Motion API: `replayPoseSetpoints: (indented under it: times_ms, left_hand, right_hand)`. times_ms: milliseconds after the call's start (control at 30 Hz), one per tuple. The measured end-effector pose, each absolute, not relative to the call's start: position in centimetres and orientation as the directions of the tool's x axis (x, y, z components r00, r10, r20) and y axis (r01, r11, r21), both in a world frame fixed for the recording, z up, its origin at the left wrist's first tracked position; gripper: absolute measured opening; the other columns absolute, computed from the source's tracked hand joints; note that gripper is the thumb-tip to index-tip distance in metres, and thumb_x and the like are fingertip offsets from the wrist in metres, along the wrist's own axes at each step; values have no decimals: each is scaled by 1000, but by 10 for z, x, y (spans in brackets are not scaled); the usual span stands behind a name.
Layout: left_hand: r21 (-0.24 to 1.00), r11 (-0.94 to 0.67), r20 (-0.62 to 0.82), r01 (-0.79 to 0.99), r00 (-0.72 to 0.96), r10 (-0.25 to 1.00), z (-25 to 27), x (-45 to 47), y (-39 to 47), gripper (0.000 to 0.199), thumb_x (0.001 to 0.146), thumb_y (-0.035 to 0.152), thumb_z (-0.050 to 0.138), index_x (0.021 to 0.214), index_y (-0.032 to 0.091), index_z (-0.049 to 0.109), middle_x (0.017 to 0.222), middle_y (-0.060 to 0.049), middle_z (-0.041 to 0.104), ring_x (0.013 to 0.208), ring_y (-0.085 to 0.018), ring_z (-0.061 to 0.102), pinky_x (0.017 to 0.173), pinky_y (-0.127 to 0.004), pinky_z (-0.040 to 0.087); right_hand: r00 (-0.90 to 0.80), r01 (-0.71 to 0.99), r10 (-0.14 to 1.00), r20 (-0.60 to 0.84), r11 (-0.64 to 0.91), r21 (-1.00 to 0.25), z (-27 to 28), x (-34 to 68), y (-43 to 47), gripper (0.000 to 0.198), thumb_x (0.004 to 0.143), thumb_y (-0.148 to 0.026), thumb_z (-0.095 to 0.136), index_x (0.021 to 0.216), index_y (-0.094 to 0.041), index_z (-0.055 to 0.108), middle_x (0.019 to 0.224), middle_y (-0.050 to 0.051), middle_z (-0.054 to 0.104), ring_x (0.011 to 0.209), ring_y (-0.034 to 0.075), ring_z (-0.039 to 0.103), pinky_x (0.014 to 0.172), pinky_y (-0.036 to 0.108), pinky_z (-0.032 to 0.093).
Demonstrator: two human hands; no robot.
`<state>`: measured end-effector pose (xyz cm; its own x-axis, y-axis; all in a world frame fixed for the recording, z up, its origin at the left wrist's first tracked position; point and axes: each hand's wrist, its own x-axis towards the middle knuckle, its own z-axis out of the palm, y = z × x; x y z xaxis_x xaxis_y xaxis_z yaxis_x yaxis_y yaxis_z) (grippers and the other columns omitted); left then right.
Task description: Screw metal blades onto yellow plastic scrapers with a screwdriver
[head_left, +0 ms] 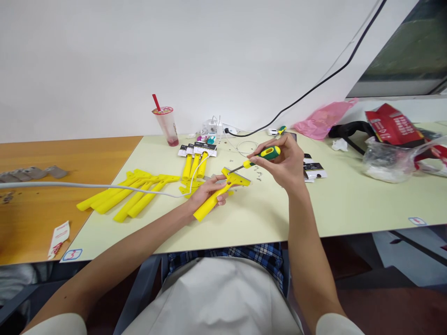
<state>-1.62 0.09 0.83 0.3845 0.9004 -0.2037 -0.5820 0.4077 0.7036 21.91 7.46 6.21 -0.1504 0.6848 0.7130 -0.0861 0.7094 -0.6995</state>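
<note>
The scraper (215,200) is clamped in the left hand (203,191), left of the right hand (289,162), where the screwdriver (269,152) is gripped with its tip at the scraper's head, and open room is provided toward the near edge of the table (258,216).

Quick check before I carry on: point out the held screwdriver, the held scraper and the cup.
Held screwdriver (270,152): head view, on its handle.
Held scraper (212,203): head view, on its yellow handle.
Cup (166,124): head view, on its clear side.
</note>
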Motion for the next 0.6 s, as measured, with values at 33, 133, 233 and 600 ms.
replayPoseSetpoints:
  times_ms: [33, 133, 233, 600]
  left_hand:
    - [708, 405, -201, -579, 385, 901, 8, -16, 1, 42, 86, 9, 80, 121, 18, 58, 113, -12, 77, 50, -6, 53, 50, -23, 46]
    - [723, 396, -194, -566, 385, 902, 6, -17, 1, 43, 86, 10, 82, 121, 18, 58, 107, -8, 75, 50, -7, 53, 50, -23, 45]
    - [734, 387, -183, -559, 386, 904, 4, -17, 1, 43, 86, 11, 82, 121, 18, 58, 105, -8, 74, 51, -7, 53, 50, -23, 45]
    - [763, 359, -160, -538, 381, 911, 2, -17, 3, 47, 84, 15, 87, 120, 18, 58, 103, -7, 74, 51, -8, 55, 50, -25, 45]
  right_hand:
    - [-150, -86, 685, 713, 710, -699, 62, 219, 75, 56, 75, -41, 104, 94, -28, 53, 93, 0, 80, 87, 27, 84, 71, 42, 74]
    - [-151, -90, 683, 714, 710, -698, 62, 219, 75, 56, 75, -41, 104, 94, -28, 53, 93, 1, 81, 88, 26, 84, 72, 41, 74]
    - [-152, -97, 676, 721, 715, -692, 61, 220, 76, 56, 75, -39, 104, 94, -28, 53, 93, 1, 81, 87, 26, 83, 74, 42, 74]
    - [-158, -63, 658, 737, 738, -672, 61, 220, 77, 55, 77, -44, 102, 94, -28, 52, 93, 1, 80, 88, 27, 83, 75, 46, 75]
